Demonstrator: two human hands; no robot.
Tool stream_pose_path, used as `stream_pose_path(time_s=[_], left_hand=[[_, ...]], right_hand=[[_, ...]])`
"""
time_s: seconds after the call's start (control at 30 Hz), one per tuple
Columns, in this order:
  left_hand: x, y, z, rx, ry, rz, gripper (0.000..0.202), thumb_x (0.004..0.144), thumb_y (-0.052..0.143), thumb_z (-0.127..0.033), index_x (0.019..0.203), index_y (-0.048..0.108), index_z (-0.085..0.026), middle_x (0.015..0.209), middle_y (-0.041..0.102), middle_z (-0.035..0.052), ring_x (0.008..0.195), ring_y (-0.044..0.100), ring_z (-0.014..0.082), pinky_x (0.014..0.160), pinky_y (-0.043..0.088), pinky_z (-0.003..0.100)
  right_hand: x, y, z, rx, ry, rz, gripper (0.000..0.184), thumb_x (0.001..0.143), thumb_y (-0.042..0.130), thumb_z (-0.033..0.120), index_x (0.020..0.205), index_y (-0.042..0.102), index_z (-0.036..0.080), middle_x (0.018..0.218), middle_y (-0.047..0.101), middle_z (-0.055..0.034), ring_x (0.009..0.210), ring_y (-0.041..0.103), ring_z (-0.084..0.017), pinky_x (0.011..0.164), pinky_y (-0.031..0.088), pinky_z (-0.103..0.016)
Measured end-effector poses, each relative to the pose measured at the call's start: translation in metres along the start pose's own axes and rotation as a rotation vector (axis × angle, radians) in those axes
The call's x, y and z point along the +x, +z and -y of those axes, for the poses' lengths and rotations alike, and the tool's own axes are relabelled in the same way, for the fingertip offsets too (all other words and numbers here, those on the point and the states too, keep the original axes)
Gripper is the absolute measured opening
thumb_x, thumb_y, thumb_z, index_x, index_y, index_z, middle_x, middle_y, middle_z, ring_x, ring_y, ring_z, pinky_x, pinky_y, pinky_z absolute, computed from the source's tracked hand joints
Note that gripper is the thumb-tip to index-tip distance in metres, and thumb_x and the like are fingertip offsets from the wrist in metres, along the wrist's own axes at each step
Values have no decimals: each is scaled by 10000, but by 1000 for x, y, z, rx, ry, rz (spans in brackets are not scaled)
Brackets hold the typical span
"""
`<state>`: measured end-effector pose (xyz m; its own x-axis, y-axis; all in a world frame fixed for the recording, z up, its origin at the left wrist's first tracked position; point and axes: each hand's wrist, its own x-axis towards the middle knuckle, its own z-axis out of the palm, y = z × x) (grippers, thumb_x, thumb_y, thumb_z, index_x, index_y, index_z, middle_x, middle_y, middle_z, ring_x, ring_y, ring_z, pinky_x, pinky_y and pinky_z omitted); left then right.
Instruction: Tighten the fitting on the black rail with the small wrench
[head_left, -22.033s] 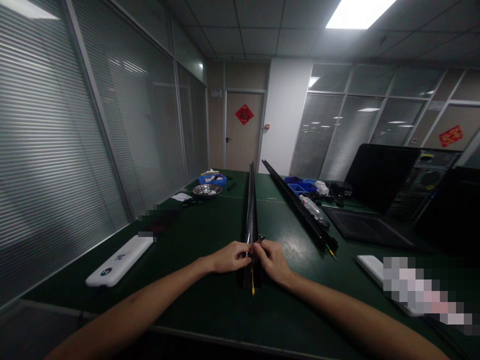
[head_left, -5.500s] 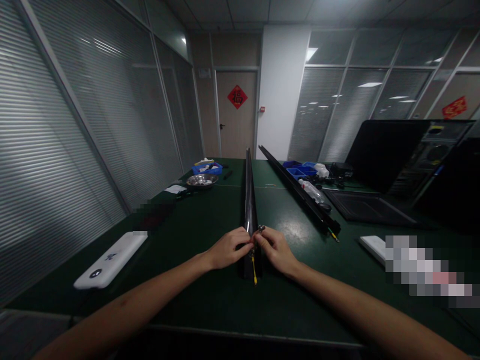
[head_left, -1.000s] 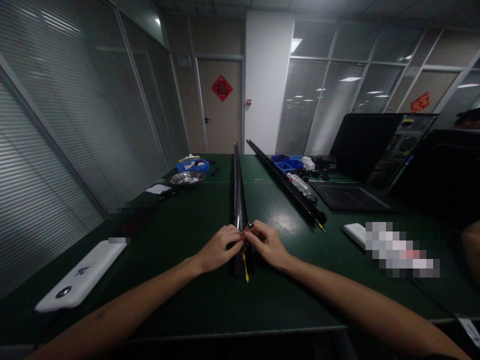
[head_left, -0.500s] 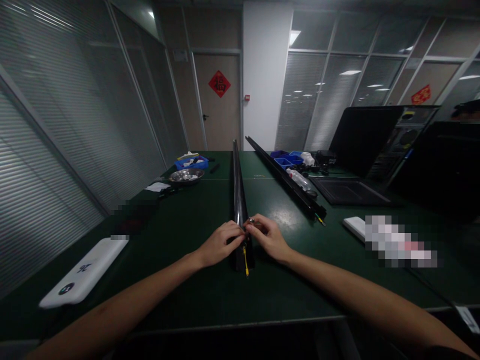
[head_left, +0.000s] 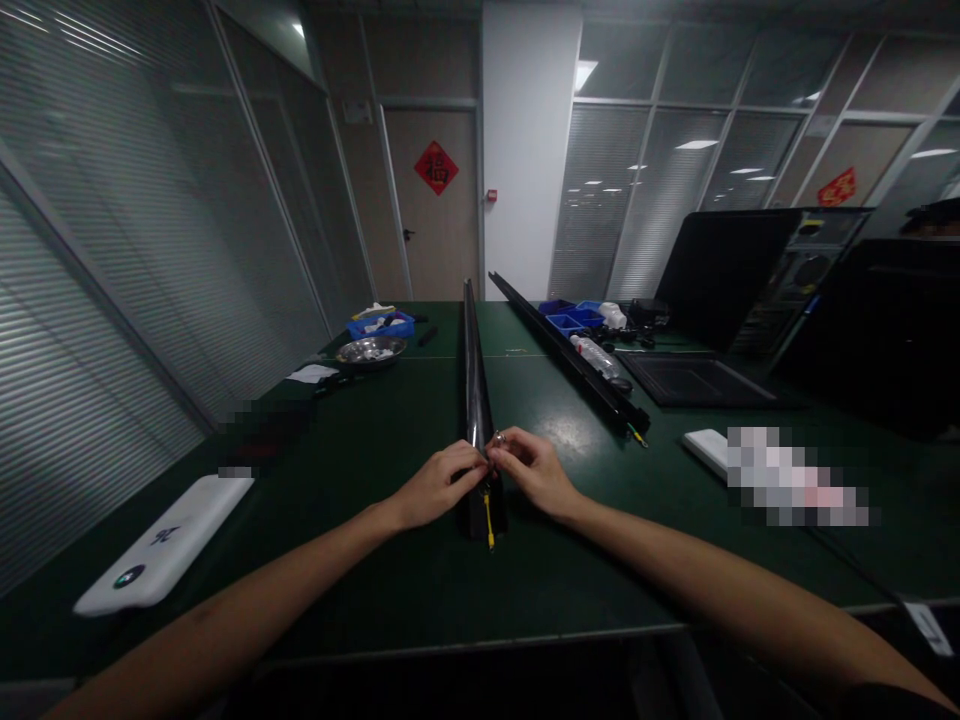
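A long black rail [head_left: 472, 380] lies lengthwise down the middle of the green table [head_left: 360, 470], its near end by my hands. A yellow wire [head_left: 488, 515] hangs out of that end. My left hand [head_left: 439, 485] is pinched closed at the rail's left side. My right hand [head_left: 529, 470] is pinched on a small metal part [head_left: 498, 438] on top of the rail. The fingertips of both hands meet over the rail.
A second black rail [head_left: 570, 360] lies at an angle to the right. A white flat device [head_left: 161, 545] sits near left. At the back stand a metal bowl [head_left: 371, 350], blue bins [head_left: 574, 318] and a plastic bottle [head_left: 596, 355]. A black panel [head_left: 697, 380] lies at the right.
Both hands stay pinched at the same spot on the rail. Only the view shifts slightly; the hands' grip looks unchanged.
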<state>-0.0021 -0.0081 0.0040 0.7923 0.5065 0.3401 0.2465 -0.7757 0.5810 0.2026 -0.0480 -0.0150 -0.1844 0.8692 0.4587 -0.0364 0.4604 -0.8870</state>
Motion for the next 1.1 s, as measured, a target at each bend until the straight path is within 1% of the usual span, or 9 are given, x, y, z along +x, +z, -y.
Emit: stream_pose_path(time_s=[0.17,0.4,0.67,0.87,0.97,1.1], left_hand=[[-1,0,-1,7,8,17,260,1060,448,-303,1042,678,-183,1018,673,60,1013,588,209,932,472,338],[-2,-1,-1,58,24,47,240,1057,437,-276,1076,660,-189,1060,667,59,1034,583,212,962,462,346],[-3,-1,-4,156,48,26,231,1053,432,-257,1083,649,-186,1061,673,64,1031,577,223,961,449,382],[-3,-2,-9,254,70,-6,211,1043,444,-241,1051,647,-181,1023,670,61,1000,574,226,899,439,377],[-3,-3,-9,295,79,-10,193,1038,460,-225,1061,645,-177,1034,673,65,1005,575,226,886,428,370],[-3,-2,-8,325,86,-8,207,1048,445,-224,1089,640,-170,1043,670,72,1008,568,228,893,424,373]], right_hand=[[-1,0,-1,-2,8,7,232,911,699,405,940,660,177,752,654,6,674,620,-140,647,507,-253],[0,-1,-1,-22,10,23,247,912,697,419,929,662,175,746,646,8,677,620,-142,646,502,-251],[-1,0,-1,-40,17,32,284,912,684,456,918,656,173,767,640,1,691,599,-142,656,493,-254],[-1,-1,1,-80,27,29,336,918,659,502,890,650,167,737,603,6,654,541,-132,608,444,-242],[-1,-1,1,-80,24,30,334,919,660,497,888,654,164,727,591,12,635,521,-124,597,425,-238],[0,0,1,-52,14,37,307,925,665,470,902,659,164,756,611,9,656,538,-127,619,434,-239]])
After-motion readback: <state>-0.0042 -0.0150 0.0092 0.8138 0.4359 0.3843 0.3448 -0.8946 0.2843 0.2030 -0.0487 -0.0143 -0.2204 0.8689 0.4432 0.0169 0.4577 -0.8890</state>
